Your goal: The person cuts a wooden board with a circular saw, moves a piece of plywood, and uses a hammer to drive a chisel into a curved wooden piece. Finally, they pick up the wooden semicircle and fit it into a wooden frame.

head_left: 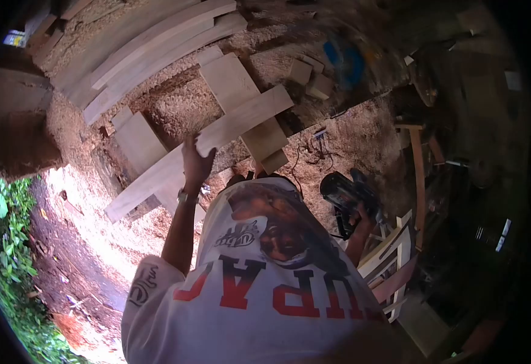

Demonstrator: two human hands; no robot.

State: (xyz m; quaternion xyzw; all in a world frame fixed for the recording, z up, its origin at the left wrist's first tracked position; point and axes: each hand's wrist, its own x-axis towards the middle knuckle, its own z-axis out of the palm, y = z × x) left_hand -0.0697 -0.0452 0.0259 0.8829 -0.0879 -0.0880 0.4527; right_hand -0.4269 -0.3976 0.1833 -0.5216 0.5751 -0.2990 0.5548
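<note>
My left hand (196, 160), with a watch on the wrist, grips the edge of a long pale wooden plank (250, 113) that runs slantwise over the sawdust-covered ground. My right hand (363, 217) is lower to the right and holds a black power tool (343, 192) by its handle, with a cord trailing from it. My white printed T-shirt (259, 291) fills the bottom of the view.
Several long planks (150, 42) lie stacked at the top. Shorter boards (139, 142) and wood blocks (302, 71) sit on heaps of sawdust (186, 106). A blurred blue object (344, 60) is at the upper right. Pale wooden frames (393, 255) stand at the right, green plants (4, 242) at the lower left.
</note>
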